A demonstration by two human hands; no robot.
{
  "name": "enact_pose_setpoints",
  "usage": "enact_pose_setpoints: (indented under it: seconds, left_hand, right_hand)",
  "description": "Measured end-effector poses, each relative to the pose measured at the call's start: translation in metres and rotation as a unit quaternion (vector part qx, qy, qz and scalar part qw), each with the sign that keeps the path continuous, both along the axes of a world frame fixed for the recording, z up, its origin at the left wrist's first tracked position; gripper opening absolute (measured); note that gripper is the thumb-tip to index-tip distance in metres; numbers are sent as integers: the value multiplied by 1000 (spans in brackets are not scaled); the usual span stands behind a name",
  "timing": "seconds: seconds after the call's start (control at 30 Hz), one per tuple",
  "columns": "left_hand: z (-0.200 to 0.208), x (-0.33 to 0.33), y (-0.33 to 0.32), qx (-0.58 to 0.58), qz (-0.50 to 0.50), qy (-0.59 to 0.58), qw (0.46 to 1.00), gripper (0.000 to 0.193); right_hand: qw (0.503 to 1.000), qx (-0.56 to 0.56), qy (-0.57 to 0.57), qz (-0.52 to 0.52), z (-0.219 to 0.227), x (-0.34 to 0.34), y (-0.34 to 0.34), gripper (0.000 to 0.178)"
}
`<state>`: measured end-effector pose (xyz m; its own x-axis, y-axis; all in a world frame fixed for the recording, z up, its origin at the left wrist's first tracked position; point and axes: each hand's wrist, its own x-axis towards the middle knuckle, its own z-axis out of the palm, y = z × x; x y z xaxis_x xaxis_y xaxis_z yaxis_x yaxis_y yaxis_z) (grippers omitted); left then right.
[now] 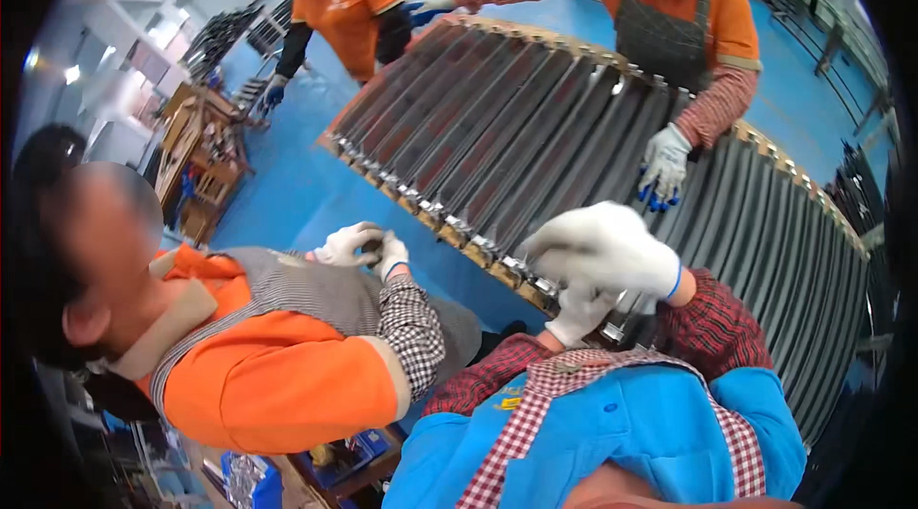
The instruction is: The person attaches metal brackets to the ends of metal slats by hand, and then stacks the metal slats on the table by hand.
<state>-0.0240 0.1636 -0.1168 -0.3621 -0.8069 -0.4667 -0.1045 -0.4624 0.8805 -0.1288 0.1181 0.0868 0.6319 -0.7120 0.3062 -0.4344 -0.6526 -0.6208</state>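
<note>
Pressing together at the near edge of the long rack of dark metal slats, the person's two white-gloved hands overlap: the right hand curls closed over the left hand, whose fingers are hidden, so I cannot tell their grip. Three co-workers show. One on the left, in an orange shirt, joins two gloved hands; two stand far, one resting a blue-tipped glove on the slats.

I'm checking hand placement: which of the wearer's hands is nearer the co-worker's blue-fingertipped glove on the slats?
Right hand, higher and nearer that glove; left hand sits lower at the rack edge.
</note>
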Motion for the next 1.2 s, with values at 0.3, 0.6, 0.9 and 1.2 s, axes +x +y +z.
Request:
enact_pose_setpoints:
  seconds: [0.3,0.6,0.9,1.2]
  left_hand:
    - [7,-9,3,-259,26,60,964,23]
    - [5,-10,4,-214,32,100,971,26]
    - [14,-10,3,-175,31,76,981,26]
    - [33,-2,-5,-43,144,128,980,29]
  right_hand:
    - [931,276,-174,-167,-125,-41,-33,24]
    - [950,246,-106,-158,-161,-45,-30,26]
    - [977,160,-46,-132,-167,-47,-32,30]
    - [932,239,-222,-159,-157,-49,-30,27]
